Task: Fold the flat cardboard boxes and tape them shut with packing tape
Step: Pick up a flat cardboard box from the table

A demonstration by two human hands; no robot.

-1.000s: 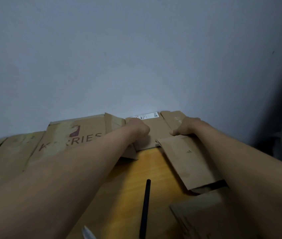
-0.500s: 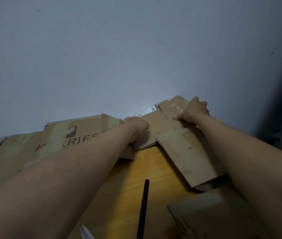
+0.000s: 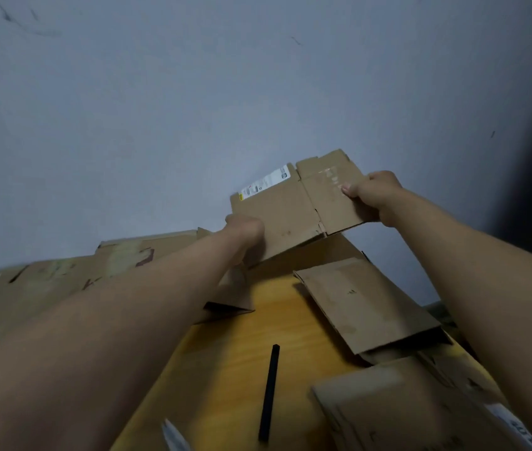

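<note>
A flat brown cardboard box (image 3: 285, 211) with a white label along its top edge is raised off the table, tilted up against the grey wall. My left hand (image 3: 244, 230) grips its lower left edge. My right hand (image 3: 373, 190) holds its right flap, thumb on the front face. Both arms reach far forward. No packing tape is in sight.
Another flat box (image 3: 365, 304) lies on the yellow wooden table (image 3: 235, 369) at the right, and a folded box (image 3: 404, 411) sits at the near right. Large flattened printed cartons (image 3: 63, 281) cover the left. A black stick (image 3: 268, 390) lies near the middle.
Both hands have lifted the labelled flat box up off the pile; it now tilts higher against the wall than a second ago.
</note>
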